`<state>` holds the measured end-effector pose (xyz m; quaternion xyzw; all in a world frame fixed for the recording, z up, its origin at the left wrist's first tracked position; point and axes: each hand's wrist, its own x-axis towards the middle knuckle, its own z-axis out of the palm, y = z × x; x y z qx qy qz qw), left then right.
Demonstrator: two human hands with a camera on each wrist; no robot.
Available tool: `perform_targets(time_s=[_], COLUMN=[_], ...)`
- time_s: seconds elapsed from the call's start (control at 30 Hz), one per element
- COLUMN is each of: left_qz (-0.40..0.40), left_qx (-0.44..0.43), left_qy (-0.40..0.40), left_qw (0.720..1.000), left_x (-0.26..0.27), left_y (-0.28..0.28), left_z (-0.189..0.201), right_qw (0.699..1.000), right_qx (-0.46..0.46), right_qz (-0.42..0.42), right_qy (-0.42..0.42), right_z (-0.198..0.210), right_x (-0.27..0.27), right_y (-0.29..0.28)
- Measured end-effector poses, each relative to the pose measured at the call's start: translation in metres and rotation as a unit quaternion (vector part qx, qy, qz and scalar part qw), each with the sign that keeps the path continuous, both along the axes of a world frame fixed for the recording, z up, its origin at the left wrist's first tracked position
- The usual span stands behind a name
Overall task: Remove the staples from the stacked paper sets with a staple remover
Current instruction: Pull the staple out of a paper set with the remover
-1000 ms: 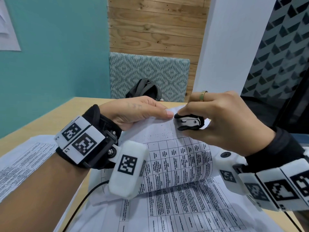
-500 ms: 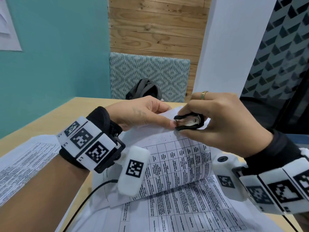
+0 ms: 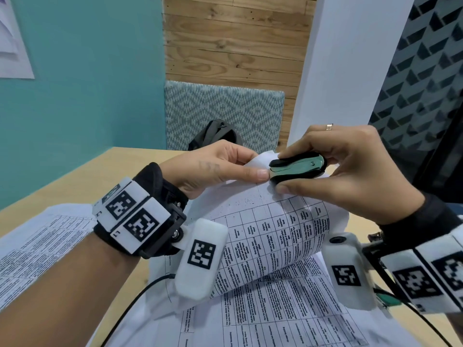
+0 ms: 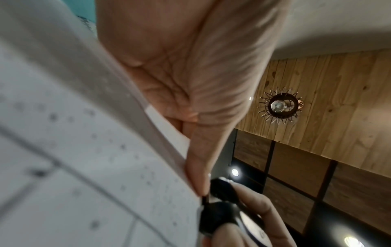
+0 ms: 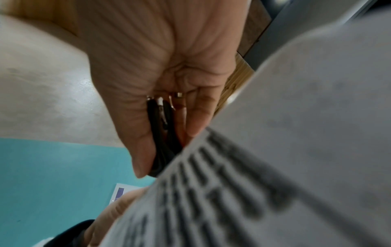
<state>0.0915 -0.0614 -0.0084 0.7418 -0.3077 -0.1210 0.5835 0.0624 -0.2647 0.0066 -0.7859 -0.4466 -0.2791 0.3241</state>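
A stapled paper set printed with tables is lifted off the desk, its top corner raised. My left hand pinches that corner between thumb and fingers; in the left wrist view its fingers lie along the paper edge. My right hand grips a black staple remover with metal jaws, squeezed between thumb and fingers, its tip at the paper corner beside my left thumb. In the right wrist view the staple remover sits edge-on behind the paper. No staple can be made out.
More printed sheets lie on the wooden desk under the lifted set, and another sheet lies at the left. A patterned chair with a black bag stands beyond the desk. A cable runs under my left wrist.
The staple remover has turned so its metal side faces up and its jaws have closed at the paper corner. My left hand stays pinching the corner, shifted slightly.
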Motion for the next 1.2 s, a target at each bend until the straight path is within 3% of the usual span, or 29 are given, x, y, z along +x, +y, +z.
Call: perform_targets(time_s=[0.43, 0.63, 0.73, 0.87, 1.03, 1.2], left_qz=[0.068, 0.1, 0.136, 0.131, 0.163, 0.174], left_qx=[-0.008, 0.061, 0.108, 0.132, 0.137, 0.138], left_qy=[-0.082, -0.072, -0.07, -0.041, -0.057, -0.064], left_qw=[0.994, 0.99, 0.982, 0.982, 0.975, 0.973], left_x=[-0.014, -0.015, -0.01, -0.011, -0.01, -0.01], left_y=[-0.015, -0.009, 0.008, 0.017, 0.015, 0.016], left_z=[0.003, 0.005, 0.009, 0.015, 0.016, 0.016], right_qw=[0.998, 0.989, 0.981, 0.987, 0.963, 0.961], right_qx=[0.05, -0.078, -0.091, -0.121, -0.204, -0.128], right_qz=[0.007, -0.095, -0.127, -0.11, -0.118, -0.08], right_qy=[0.045, -0.083, -0.111, -0.005, 0.128, 0.233], right_z=[0.004, 0.006, 0.018, 0.023, 0.016, 0.025], right_x=[-0.002, -0.009, -0.013, -0.019, -0.011, -0.007], right_y=[-0.003, -0.002, -0.014, -0.016, -0.019, -0.035])
